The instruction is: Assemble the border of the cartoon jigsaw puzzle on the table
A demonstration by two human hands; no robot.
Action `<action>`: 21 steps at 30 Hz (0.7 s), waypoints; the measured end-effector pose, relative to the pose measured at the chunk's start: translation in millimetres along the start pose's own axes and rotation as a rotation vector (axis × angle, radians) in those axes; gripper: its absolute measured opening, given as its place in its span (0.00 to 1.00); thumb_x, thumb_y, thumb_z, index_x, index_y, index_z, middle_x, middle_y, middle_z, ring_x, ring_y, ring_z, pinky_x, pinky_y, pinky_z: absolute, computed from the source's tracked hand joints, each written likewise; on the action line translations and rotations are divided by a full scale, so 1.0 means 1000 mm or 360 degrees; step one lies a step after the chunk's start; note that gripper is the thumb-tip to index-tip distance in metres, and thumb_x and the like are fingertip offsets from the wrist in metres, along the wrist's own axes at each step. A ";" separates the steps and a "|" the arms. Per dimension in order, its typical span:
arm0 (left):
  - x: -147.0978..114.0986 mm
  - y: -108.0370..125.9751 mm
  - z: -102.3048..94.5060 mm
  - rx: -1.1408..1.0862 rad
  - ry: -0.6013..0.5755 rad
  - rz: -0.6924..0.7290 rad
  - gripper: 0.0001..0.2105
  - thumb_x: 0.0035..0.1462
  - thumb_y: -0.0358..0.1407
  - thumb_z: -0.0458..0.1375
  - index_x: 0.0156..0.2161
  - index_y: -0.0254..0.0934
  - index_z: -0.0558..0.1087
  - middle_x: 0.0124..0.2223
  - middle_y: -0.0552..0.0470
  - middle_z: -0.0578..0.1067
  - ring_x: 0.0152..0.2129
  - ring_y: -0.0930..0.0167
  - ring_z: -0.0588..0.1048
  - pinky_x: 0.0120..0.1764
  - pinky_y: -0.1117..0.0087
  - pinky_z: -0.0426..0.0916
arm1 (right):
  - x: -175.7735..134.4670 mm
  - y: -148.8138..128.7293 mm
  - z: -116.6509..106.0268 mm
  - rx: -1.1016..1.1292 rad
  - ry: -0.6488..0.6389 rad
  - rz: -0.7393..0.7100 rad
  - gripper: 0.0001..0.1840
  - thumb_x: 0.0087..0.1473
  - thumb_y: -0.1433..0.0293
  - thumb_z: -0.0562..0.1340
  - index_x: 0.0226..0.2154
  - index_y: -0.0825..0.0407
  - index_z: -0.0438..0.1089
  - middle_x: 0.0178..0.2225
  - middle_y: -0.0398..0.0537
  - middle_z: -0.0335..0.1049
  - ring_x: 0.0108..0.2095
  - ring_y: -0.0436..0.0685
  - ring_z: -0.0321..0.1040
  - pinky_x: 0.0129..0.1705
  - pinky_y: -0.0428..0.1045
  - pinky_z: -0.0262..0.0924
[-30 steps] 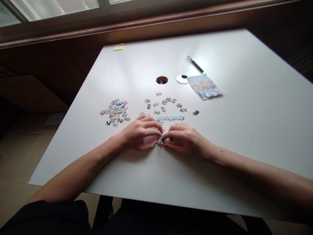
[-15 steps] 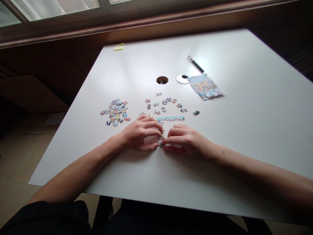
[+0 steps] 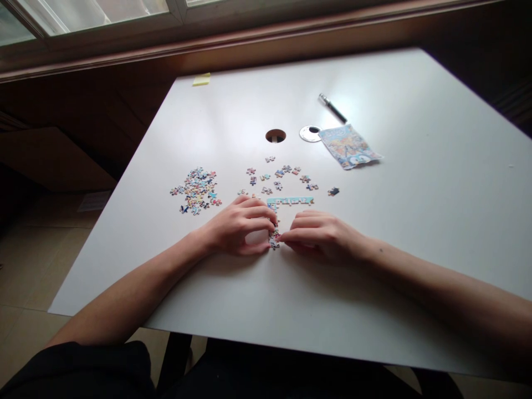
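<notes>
A joined jigsaw puzzle strip [image 3: 291, 200] runs sideways across the white table, and a column of joined jigsaw pieces [image 3: 274, 241] comes down from its left end toward me. My left hand [image 3: 245, 224] is curled along the column's left side, its fingers and thumb closed against the edge. On the other side, my right hand [image 3: 320, 235] has its index fingertip and thumb drawn together at a reddish piece low in the column. Part of the column is hidden behind the left fingers.
A heap of loose jigsaw pieces [image 3: 199, 188] lies left, with several scattered pieces [image 3: 279, 173] beyond my hands. A dark piece [image 3: 333, 192] sits apart. Farther back are a picture sheet [image 3: 351, 147], a black pen [image 3: 333, 108], a round cover [image 3: 308, 134], a cable hole [image 3: 275, 133] and a yellow note [image 3: 201, 80].
My right hand has drawn back slightly to the right, uncovering more of the column's lower end. The left hand has stayed almost still.
</notes>
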State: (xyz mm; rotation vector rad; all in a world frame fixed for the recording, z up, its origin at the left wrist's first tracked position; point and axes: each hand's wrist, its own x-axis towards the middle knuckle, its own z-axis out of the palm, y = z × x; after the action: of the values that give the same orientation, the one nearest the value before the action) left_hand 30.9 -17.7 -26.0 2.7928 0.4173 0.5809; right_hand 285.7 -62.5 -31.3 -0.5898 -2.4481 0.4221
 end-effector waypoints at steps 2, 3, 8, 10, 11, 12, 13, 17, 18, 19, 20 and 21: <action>0.000 0.001 0.000 0.0024 -0.0008 -0.0004 0.10 0.58 0.40 0.61 0.44 0.42 0.74 0.49 0.52 0.79 0.48 0.64 0.73 0.53 0.59 0.63 | -0.001 0.005 -0.001 0.0052 0.0119 0.0089 0.08 0.60 0.75 0.59 0.39 0.50 0.73 0.27 0.46 0.71 0.28 0.52 0.63 0.35 0.50 0.61; -0.001 0.002 0.000 0.0038 -0.0010 -0.0012 0.10 0.58 0.40 0.61 0.44 0.42 0.74 0.49 0.52 0.79 0.48 0.63 0.73 0.53 0.59 0.62 | -0.002 0.008 -0.003 0.0028 0.0145 0.0132 0.08 0.59 0.75 0.60 0.38 0.49 0.74 0.28 0.46 0.72 0.28 0.53 0.64 0.35 0.50 0.62; -0.001 0.003 0.001 0.0087 0.0019 -0.0046 0.10 0.58 0.39 0.60 0.45 0.42 0.73 0.50 0.51 0.79 0.48 0.63 0.74 0.54 0.59 0.63 | -0.001 0.018 -0.011 -0.0226 0.0274 0.0347 0.06 0.55 0.73 0.62 0.34 0.47 0.75 0.30 0.48 0.75 0.33 0.58 0.66 0.39 0.55 0.64; -0.001 0.003 0.001 0.0102 0.0059 -0.0025 0.10 0.57 0.38 0.61 0.45 0.42 0.73 0.50 0.51 0.79 0.48 0.63 0.74 0.53 0.59 0.63 | -0.001 0.021 -0.013 -0.0293 0.0379 0.0472 0.06 0.55 0.73 0.62 0.34 0.47 0.75 0.31 0.49 0.76 0.34 0.59 0.67 0.41 0.56 0.65; -0.002 0.003 0.001 0.0109 0.0087 -0.0016 0.10 0.57 0.37 0.61 0.45 0.42 0.73 0.50 0.50 0.79 0.49 0.63 0.74 0.53 0.59 0.64 | -0.002 0.023 -0.015 -0.0319 0.0424 0.0533 0.07 0.55 0.73 0.62 0.34 0.48 0.75 0.32 0.50 0.76 0.35 0.60 0.67 0.42 0.56 0.65; -0.002 0.002 0.000 0.0116 0.0119 -0.0013 0.11 0.56 0.37 0.61 0.45 0.42 0.73 0.49 0.50 0.79 0.49 0.63 0.74 0.52 0.59 0.64 | -0.002 0.025 -0.018 -0.0340 0.0464 0.0589 0.07 0.55 0.73 0.62 0.34 0.48 0.76 0.32 0.50 0.77 0.35 0.60 0.68 0.42 0.56 0.65; -0.002 0.002 0.000 0.0123 0.0148 -0.0019 0.11 0.55 0.36 0.61 0.44 0.41 0.73 0.49 0.50 0.79 0.48 0.63 0.74 0.52 0.59 0.65 | -0.003 0.029 -0.020 -0.0361 0.0490 0.0640 0.07 0.56 0.72 0.61 0.33 0.48 0.76 0.33 0.50 0.77 0.36 0.60 0.68 0.43 0.57 0.65; -0.003 0.000 -0.002 0.0146 0.0178 -0.0078 0.08 0.54 0.32 0.60 0.40 0.41 0.73 0.44 0.51 0.80 0.44 0.64 0.74 0.49 0.61 0.66 | -0.010 0.050 -0.034 -0.0522 0.0584 0.0821 0.07 0.55 0.71 0.61 0.32 0.46 0.76 0.33 0.47 0.77 0.35 0.61 0.69 0.47 0.59 0.63; -0.003 -0.001 -0.003 0.0148 0.0166 -0.0086 0.07 0.54 0.32 0.59 0.40 0.41 0.73 0.43 0.52 0.80 0.44 0.65 0.74 0.48 0.61 0.66 | -0.012 0.057 -0.037 -0.0573 0.0630 0.0838 0.07 0.55 0.71 0.61 0.32 0.46 0.76 0.33 0.47 0.77 0.36 0.61 0.70 0.47 0.60 0.63; -0.003 -0.001 -0.003 0.0148 0.0157 -0.0091 0.06 0.55 0.31 0.59 0.39 0.41 0.73 0.43 0.52 0.80 0.43 0.65 0.74 0.48 0.61 0.66 | -0.014 0.063 -0.039 -0.0621 0.0682 0.0858 0.08 0.54 0.72 0.61 0.31 0.45 0.76 0.33 0.47 0.76 0.36 0.62 0.70 0.47 0.60 0.63; -0.003 -0.001 -0.003 0.0147 0.0153 -0.0094 0.06 0.55 0.31 0.59 0.39 0.41 0.73 0.42 0.52 0.80 0.43 0.65 0.74 0.48 0.61 0.66 | -0.016 0.068 -0.041 -0.0656 0.0720 0.0878 0.08 0.54 0.72 0.61 0.31 0.45 0.75 0.33 0.48 0.75 0.37 0.62 0.70 0.47 0.60 0.63; -0.003 -0.001 -0.003 0.0145 0.0154 -0.0098 0.06 0.55 0.31 0.58 0.39 0.41 0.73 0.42 0.52 0.80 0.43 0.66 0.74 0.48 0.62 0.66 | -0.018 0.073 -0.042 -0.0650 0.0726 0.0900 0.08 0.54 0.72 0.60 0.31 0.45 0.75 0.32 0.47 0.75 0.36 0.62 0.70 0.47 0.60 0.64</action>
State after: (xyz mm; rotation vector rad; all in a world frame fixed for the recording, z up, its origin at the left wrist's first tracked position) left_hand 27.4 -17.2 -25.0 2.8344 0.5610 0.7020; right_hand 346.8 -2.8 -37.4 -1.3954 -1.9028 -0.0172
